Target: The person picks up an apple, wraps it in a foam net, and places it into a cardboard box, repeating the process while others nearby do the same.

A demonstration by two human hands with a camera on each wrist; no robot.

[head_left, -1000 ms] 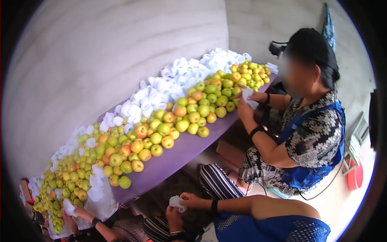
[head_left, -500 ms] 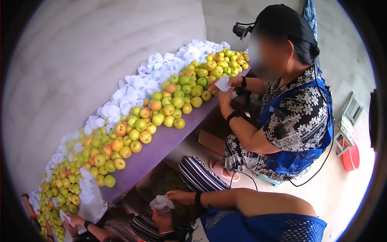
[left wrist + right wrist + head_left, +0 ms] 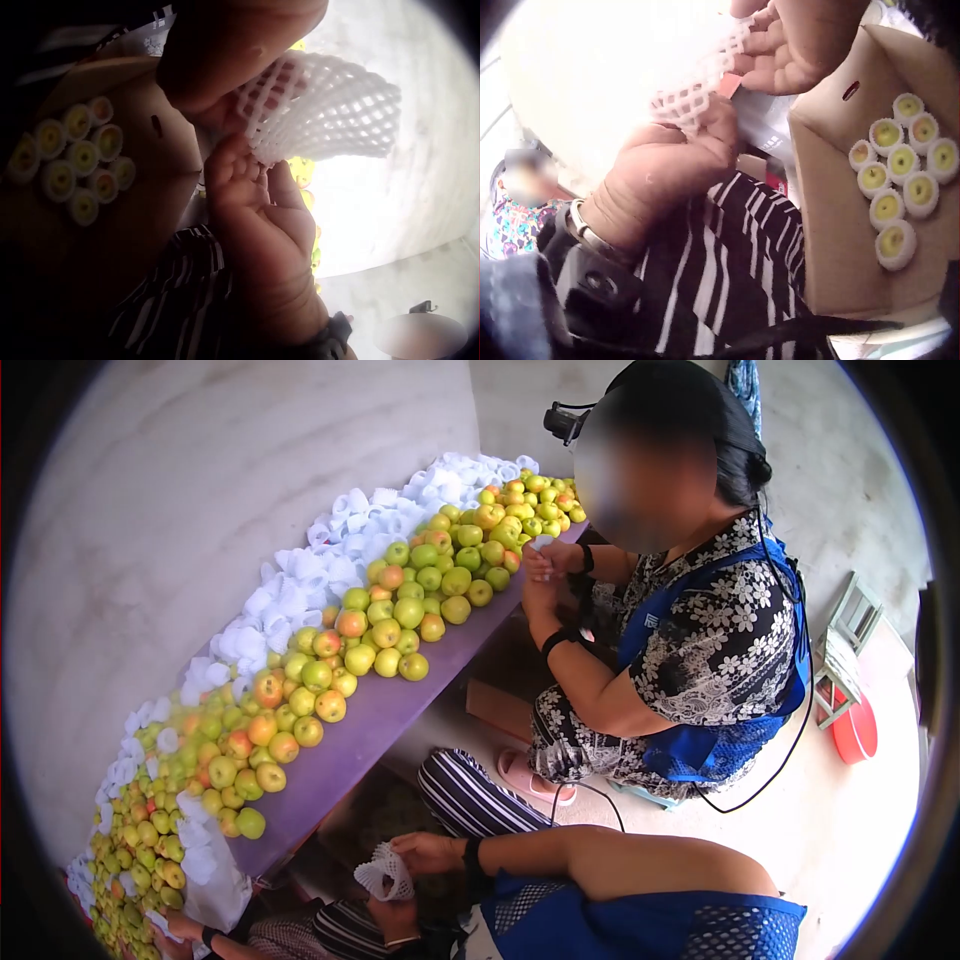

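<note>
Both hands are on a white foam net low in the head view. My left hand, with a bracelet at its wrist, grips the net's lower edge. Above it, my right hand pinches the rim. In the left wrist view the net flares out as a mesh sleeve, between my left hand and my right hand. From the right wrist, my left thumb and fingers pinch one end of the net, and my right hand's curled fingers are at its other side.
Many apples and a heap of white nets lie on a purple table. A cardboard box holds several netted apples. Another person sits beside the table; a red basin stands at the right.
The head view has turned, so the scene sits further left. The net between my hands has gone from bunched to spread wide. The neighbouring person's hands have drawn closer together around their net.
</note>
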